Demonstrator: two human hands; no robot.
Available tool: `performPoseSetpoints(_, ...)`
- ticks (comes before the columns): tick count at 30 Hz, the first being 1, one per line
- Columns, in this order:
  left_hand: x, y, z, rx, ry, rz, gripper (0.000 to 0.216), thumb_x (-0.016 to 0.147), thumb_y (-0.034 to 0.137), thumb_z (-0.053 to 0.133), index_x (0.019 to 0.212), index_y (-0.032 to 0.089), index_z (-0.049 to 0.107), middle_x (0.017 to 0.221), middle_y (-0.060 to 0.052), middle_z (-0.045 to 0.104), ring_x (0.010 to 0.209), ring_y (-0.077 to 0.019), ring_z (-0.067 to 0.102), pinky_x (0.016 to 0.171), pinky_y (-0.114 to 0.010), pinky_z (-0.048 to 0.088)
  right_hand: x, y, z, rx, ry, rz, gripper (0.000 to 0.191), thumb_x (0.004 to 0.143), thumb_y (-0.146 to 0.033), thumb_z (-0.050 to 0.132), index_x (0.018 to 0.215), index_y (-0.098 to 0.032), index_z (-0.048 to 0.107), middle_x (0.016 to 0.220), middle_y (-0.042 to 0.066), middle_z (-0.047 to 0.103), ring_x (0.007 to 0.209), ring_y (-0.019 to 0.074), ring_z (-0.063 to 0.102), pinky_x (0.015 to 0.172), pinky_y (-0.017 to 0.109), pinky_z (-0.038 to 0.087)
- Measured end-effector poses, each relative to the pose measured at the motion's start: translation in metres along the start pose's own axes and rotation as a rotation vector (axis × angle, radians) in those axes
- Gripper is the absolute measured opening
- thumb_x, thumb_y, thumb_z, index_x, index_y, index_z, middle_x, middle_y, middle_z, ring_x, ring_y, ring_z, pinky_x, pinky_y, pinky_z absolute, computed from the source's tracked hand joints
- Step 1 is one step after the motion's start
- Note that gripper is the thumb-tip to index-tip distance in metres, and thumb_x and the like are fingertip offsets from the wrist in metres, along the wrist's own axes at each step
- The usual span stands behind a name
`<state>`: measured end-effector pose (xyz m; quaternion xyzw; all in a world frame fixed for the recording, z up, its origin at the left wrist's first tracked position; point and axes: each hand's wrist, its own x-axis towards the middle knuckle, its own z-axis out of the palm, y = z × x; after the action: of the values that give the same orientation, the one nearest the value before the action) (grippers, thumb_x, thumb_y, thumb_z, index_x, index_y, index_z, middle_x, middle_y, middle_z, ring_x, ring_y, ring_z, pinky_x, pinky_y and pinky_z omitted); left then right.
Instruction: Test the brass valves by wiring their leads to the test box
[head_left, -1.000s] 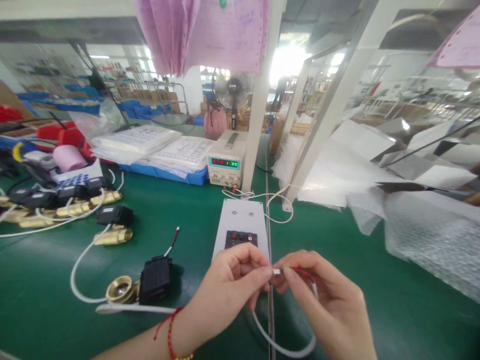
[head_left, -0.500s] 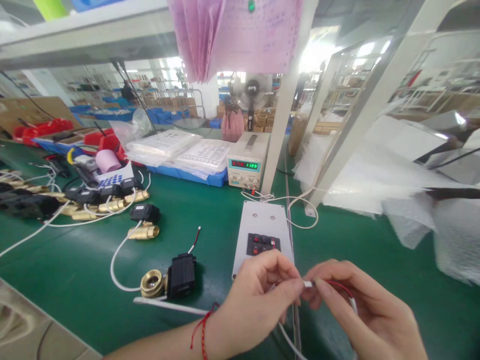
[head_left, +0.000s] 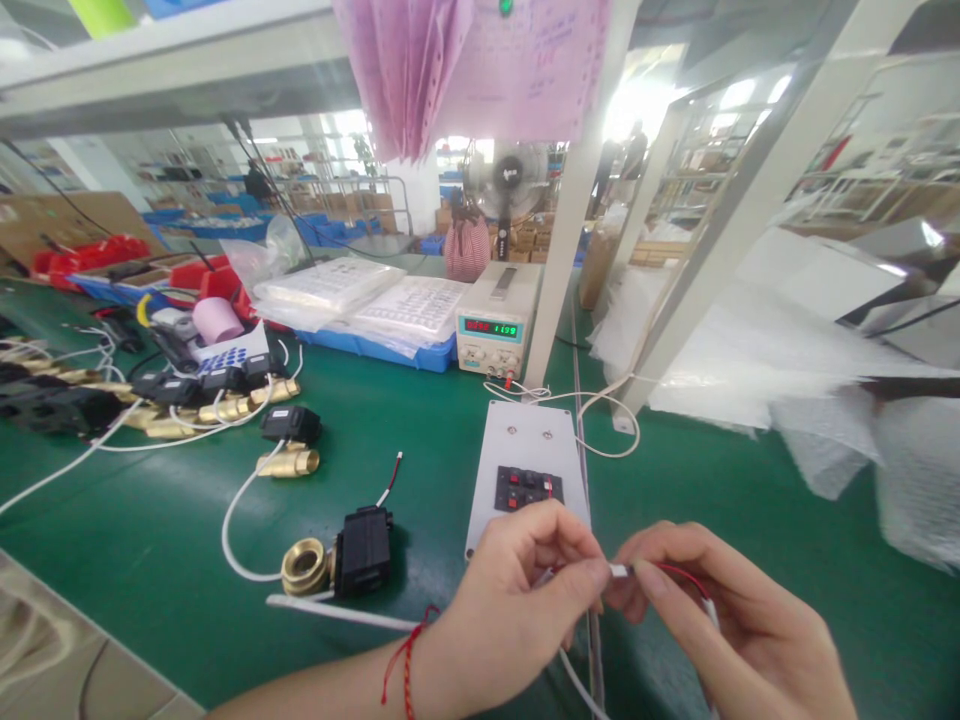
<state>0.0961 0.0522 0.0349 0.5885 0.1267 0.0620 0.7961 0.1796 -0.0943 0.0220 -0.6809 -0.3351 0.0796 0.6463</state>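
Both hands work a wire end just in front of the terminal box (head_left: 529, 465): the left hand (head_left: 510, 610) pinches the bare tip (head_left: 618, 570), while the right hand (head_left: 739, 630) pinches the red lead (head_left: 679, 572) behind it. Judging by this, the tip is being dressed; next it needs steady aim into a terminal.

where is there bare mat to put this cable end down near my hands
Bare green mat lies right of the white test box, short of the bubble wrap. Another patch sits between the box and the nearest brass valve. Far left is crowded with valves and cables.
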Motion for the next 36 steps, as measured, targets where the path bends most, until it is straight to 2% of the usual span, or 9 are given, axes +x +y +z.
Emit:
performPoseSetpoints(2, 0.0, 0.0, 0.0, 0.003, -0.002, 0.015, 0.017, 0.078, 0.031, 0.065, 0.076, 0.018, 0.054, 0.062, 0.004, 0.054, 0.048, -0.0053, 0.042, 0.041, -0.017, 0.034, 0.0, -0.001, 0.0, -0.004, -0.006, -0.004, 0.022, 0.1, -0.041, 0.07, 0.083, -0.029, 0.074, 0.073, -0.001, 0.066, 0.063, 0.016, 0.063, 0.062, 0.015, 0.056)
performPoseSetpoints(5, -0.001, 0.0, 0.001, 0.007, -0.002, 0.032, 0.014, 0.078, 0.029, 0.064, 0.076, 0.018, 0.055, 0.062, 0.004, 0.054, 0.048, -0.0053, 0.042, 0.042, -0.018, 0.033, 0.001, 0.0, -0.002, -0.03, -0.097, -0.04, 0.02, 0.103, -0.036, 0.067, 0.086, -0.029, 0.075, 0.073, -0.001, 0.067, 0.063, 0.0155, 0.065, 0.061, 0.013, 0.056)
performPoseSetpoints(12, -0.001, 0.004, 0.001, 0.018, 0.008, 0.027, 0.014, 0.078, 0.029, 0.064, 0.075, 0.018, 0.055, 0.062, 0.004, 0.054, 0.048, -0.0057, 0.042, 0.042, -0.02, 0.032, 0.002, 0.003, -0.005, -0.052, -0.12, -0.075, 0.019, 0.105, -0.032, 0.064, 0.089, -0.028, 0.074, 0.074, -0.002, 0.067, 0.064, 0.0149, 0.066, 0.062, 0.012, 0.056)
performPoseSetpoints(22, -0.002, 0.004, 0.001, 0.028, 0.002, 0.007, 0.017, 0.078, 0.03, 0.066, 0.075, 0.018, 0.054, 0.062, 0.005, 0.053, 0.048, -0.0056, 0.041, 0.043, -0.018, 0.032, 0.001, 0.002, -0.003, -0.038, -0.095, -0.039, 0.025, 0.104, -0.039, 0.066, 0.085, -0.027, 0.075, 0.071, 0.0, 0.067, 0.063, 0.0161, 0.066, 0.06, 0.014, 0.056)
performPoseSetpoints(25, -0.003, 0.004, 0.001, 0.025, -0.005, 0.002, 0.017, 0.078, 0.03, 0.066, 0.075, 0.018, 0.054, 0.062, 0.004, 0.053, 0.048, -0.0056, 0.042, 0.043, -0.017, 0.033, 0.0, -0.001, 0.0, -0.007, -0.031, 0.005, 0.029, 0.102, -0.045, 0.069, 0.081, -0.027, 0.075, 0.07, 0.0, 0.066, 0.061, 0.0165, 0.063, 0.059, 0.015, 0.056)
performPoseSetpoints(30, -0.002, 0.006, 0.002, 0.019, -0.007, 0.002, 0.017, 0.078, 0.03, 0.065, 0.075, 0.018, 0.054, 0.062, 0.005, 0.053, 0.048, -0.0048, 0.042, 0.042, -0.017, 0.033, -0.001, -0.005, 0.006, 0.023, -0.025, 0.04, 0.03, 0.1, -0.048, 0.071, 0.079, -0.027, 0.075, 0.069, 0.0, 0.066, 0.062, 0.0172, 0.063, 0.059, 0.017, 0.055)
performPoseSetpoints(33, -0.002, 0.007, 0.002, 0.028, -0.004, -0.005, 0.016, 0.078, 0.03, 0.065, 0.075, 0.018, 0.054, 0.063, 0.005, 0.053, 0.048, -0.0048, 0.042, 0.042, -0.017, 0.033, -0.002, -0.007, 0.007, 0.039, 0.045, 0.082, 0.031, 0.098, -0.05, 0.073, 0.077, -0.027, 0.074, 0.068, 0.0, 0.065, 0.062, 0.0176, 0.061, 0.06, 0.018, 0.055)
performPoseSetpoints(36, -0.003, 0.006, 0.002, 0.033, -0.008, -0.018, 0.018, 0.077, 0.032, 0.065, 0.075, 0.019, 0.054, 0.063, 0.004, 0.053, 0.049, -0.0055, 0.042, 0.042, -0.018, 0.033, -0.001, -0.006, 0.005, 0.014, 0.0, 0.06, 0.031, 0.099, -0.047, 0.071, 0.077, -0.026, 0.074, 0.068, 0.001, 0.065, 0.06, 0.0179, 0.061, 0.059, 0.019, 0.055)
